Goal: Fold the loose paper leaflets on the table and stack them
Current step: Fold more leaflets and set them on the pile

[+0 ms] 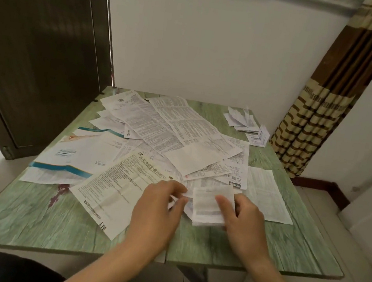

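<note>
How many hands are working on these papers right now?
2. The left hand is over the right edge of the big leaflet, near the front of the table. The right hand, beside it, holds a folded leaflet. No others are visible.

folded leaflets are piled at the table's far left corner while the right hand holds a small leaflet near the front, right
Not far left: the head view shows the folded leaflets piled at the far right corner of the table. The right hand does hold a small leaflet near the front.
</note>
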Motion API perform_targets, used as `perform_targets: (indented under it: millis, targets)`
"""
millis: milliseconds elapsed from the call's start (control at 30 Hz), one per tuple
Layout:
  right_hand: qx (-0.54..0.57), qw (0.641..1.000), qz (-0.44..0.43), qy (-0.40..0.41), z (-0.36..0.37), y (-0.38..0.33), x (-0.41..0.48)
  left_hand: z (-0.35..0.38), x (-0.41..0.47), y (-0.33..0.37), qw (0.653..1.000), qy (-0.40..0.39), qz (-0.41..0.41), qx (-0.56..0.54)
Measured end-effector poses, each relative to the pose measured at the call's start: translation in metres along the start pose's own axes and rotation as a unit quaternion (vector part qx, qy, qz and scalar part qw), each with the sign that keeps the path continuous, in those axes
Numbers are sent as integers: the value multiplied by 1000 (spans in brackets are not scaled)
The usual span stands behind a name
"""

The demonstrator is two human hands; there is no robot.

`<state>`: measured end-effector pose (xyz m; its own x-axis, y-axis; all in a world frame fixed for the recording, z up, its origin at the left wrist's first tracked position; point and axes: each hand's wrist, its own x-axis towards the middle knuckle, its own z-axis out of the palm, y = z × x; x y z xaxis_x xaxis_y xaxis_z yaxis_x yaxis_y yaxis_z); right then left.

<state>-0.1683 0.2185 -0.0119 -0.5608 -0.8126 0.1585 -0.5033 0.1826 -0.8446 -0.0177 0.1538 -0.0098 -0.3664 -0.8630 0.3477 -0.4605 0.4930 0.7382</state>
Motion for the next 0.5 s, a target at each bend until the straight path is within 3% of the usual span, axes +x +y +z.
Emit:
perform_targets:
  millis: [133, 233, 367, 434, 500]
  targets:
    - [-208, 978, -24, 8, 3, 13, -8, 41, -4, -5, 978, -49, 164, 122]
    - [-361, 929, -56, 54, 9, 14, -11, 54, -4, -6, 965, -88, 168, 182]
    - [-391, 908, -112, 101, 12, 20, -8, 56, -3, -3, 955, -139, 135, 223]
    - [-373, 908, -190, 33, 17, 27, -9, 58, -2, -3, 953, -147, 128, 231]
    - [-284, 936, -192, -79, 18, 26, -13, 59, -3, -5, 954, -140, 132, 231]
